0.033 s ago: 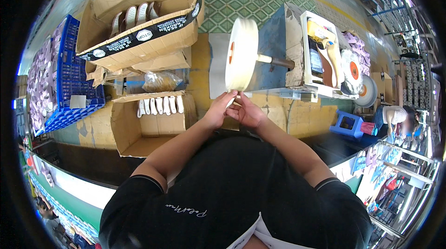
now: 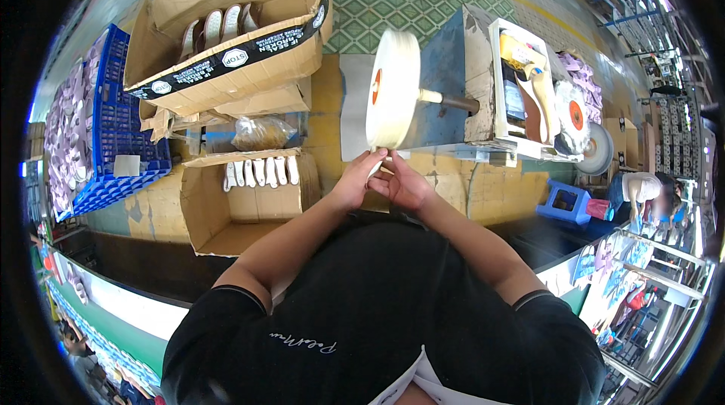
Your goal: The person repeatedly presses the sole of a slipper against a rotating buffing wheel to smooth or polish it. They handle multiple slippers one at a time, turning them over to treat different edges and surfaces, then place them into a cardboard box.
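Observation:
A white buffing wheel point(image 2: 396, 92) with an orange centre sits on a metal shaft point(image 2: 447, 100) coming out of the machine at right. Right under its lower rim, my two hands meet. My left hand point(image 2: 352, 181) is closed on a small pale piece point(image 2: 374, 169), mostly hidden by the fingers. From the other side my right hand point(image 2: 405, 183) pinches the same piece with bent fingers. The fingertips are close beneath the wheel; whether the piece touches it I cannot tell.
Left of my hands lies a cardboard box point(image 2: 219, 212) with a row of white, narrow shoe-shaped pieces point(image 2: 261, 172). Beyond it stands a larger carton point(image 2: 226, 73) holding footwear. A blue crate point(image 2: 113, 148) is far left. At right are a white tray point(image 2: 498, 65) and a blue stool point(image 2: 563, 203).

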